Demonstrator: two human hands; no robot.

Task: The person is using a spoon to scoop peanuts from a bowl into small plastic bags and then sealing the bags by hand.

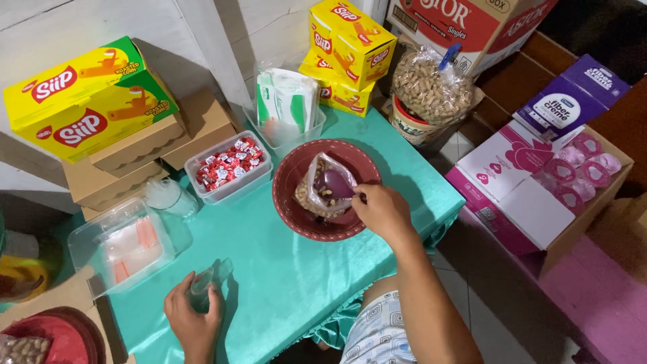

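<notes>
Here, a turquoise-covered worktop (283, 269) carries a dark red bowl (290, 202) near its middle, holding a clear bag of peanuts (317, 192). The right hand (383, 210) rests over the bowl's rim, its fingers closed on a purple spoon (335, 183) lying in the nuts. The left hand (194, 317), at the near edge, grips a small clear plastic bag (205, 283).
</notes>
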